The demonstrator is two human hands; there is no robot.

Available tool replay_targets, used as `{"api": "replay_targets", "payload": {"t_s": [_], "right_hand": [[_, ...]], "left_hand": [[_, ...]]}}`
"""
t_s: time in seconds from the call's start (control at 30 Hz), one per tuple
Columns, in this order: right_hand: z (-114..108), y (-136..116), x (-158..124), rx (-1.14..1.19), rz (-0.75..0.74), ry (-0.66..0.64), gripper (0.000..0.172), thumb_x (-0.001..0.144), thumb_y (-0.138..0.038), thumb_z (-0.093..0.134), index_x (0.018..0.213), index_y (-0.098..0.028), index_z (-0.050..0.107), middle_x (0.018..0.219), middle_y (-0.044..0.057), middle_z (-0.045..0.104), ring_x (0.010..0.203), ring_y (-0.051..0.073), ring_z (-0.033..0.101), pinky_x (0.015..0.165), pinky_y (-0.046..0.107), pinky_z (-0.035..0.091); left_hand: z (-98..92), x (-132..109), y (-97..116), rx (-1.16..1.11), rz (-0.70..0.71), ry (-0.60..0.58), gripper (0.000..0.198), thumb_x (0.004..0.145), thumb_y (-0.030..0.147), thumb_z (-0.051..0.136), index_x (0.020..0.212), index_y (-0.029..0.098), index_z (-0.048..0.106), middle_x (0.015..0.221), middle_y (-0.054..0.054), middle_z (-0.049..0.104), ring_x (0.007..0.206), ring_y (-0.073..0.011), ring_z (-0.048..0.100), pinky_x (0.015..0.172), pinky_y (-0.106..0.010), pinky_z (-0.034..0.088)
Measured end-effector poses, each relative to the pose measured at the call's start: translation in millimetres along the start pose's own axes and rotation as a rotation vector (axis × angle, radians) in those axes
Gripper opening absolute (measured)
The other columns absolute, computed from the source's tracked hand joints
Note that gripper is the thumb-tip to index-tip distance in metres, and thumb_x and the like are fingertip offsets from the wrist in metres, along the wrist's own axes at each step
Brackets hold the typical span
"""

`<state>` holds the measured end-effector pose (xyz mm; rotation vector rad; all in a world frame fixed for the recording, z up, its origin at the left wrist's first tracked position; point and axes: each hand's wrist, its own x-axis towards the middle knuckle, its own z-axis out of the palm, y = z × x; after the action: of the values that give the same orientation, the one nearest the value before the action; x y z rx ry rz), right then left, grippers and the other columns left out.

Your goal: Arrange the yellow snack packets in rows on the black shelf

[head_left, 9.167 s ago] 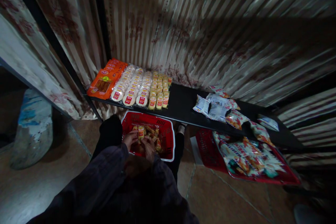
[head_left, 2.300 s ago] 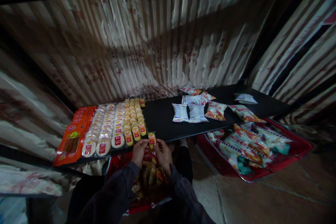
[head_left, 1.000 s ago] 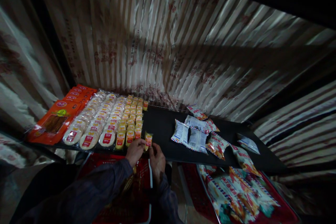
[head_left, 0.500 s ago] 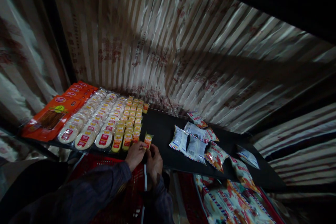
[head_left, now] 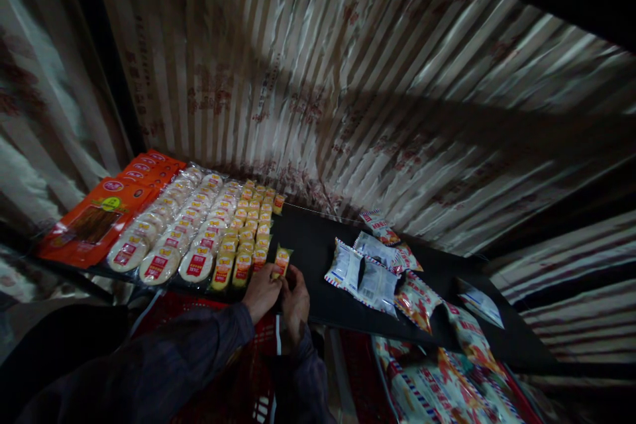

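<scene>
Between the fingertips of both hands is a small yellow snack packet (head_left: 282,261) with a red and orange label, held upright over the front of the black shelf (head_left: 308,245). My left hand (head_left: 263,293) is closed, its thumb and fingers at the packet's lower left. From the lower right, my right hand (head_left: 295,301) pinches the same packet with bent fingers. Just left of the hands stand rows of matching yellow packets (head_left: 242,267). Further left are rows of round white rice crackers in clear wrap (head_left: 197,264).
Orange flat packs (head_left: 94,218) lie at the shelf's left end. Silver and red-striped snack bags (head_left: 378,285) lie loose to the right. Below the edge are a red basket (head_left: 199,301) and more large bags (head_left: 422,381). A striped, creased curtain (head_left: 298,79) hangs behind.
The view has shifted slightly. Both hands still hold the yellow packet, which sits slightly higher in the picture; the left fingers have closed further around its lower part.
</scene>
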<state>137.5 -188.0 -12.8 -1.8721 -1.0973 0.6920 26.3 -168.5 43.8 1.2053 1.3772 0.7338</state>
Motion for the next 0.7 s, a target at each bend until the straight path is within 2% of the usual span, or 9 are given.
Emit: {"api": "replay_targets", "payload": {"t_s": [0.13,0.33,0.53,0.7], "right_hand": [[-0.2,-5.9,2.8,-0.035,0.038,0.005,0.058,0.081,-0.037,0.053,0.133,-0.012,0.06,0.108,0.012,0.079,0.1,0.027,0.075,0.085,0.035,0.057],[3.7,-3.0,10.2,-0.058,0.001,0.034,0.053,0.082,-0.036,0.054,0.131,-0.017,0.063,0.103,0.008,0.08,0.09,0.024,0.076,0.08,0.033,0.057],[6.4,-3.4,18.0,-0.015,-0.055,0.009,0.054,0.083,-0.041,0.052,0.127,-0.013,0.065,0.108,0.014,0.079,0.097,0.026,0.075,0.088,0.036,0.057],[8.1,-7.4,28.1,0.008,-0.036,0.016,0.047,0.081,-0.038,0.055,0.121,-0.016,0.069,0.107,0.012,0.08,0.098,0.026,0.075,0.088,0.036,0.058]], "left_hand": [[1.0,1.3,4.3,-0.016,-0.013,-0.02,0.033,0.079,0.001,0.053,0.106,0.014,0.066,0.111,-0.011,0.076,0.107,-0.0173,0.07,0.093,-0.023,0.049],[-1.5,0.2,16.1,-0.026,-0.03,-0.022,0.034,0.079,0.004,0.054,0.108,0.014,0.068,0.11,-0.011,0.076,0.104,-0.0179,0.071,0.092,-0.024,0.05],[-1.0,5.1,24.8,0.055,-0.015,-0.003,0.033,0.08,0.006,0.054,0.109,0.014,0.068,0.116,-0.013,0.074,0.109,-0.0196,0.068,0.095,-0.025,0.048],[2.7,14.0,27.2,0.042,0.012,0.019,0.03,0.083,0.009,0.053,0.108,0.013,0.07,0.114,-0.014,0.074,0.107,-0.0199,0.069,0.093,-0.024,0.048]]}}
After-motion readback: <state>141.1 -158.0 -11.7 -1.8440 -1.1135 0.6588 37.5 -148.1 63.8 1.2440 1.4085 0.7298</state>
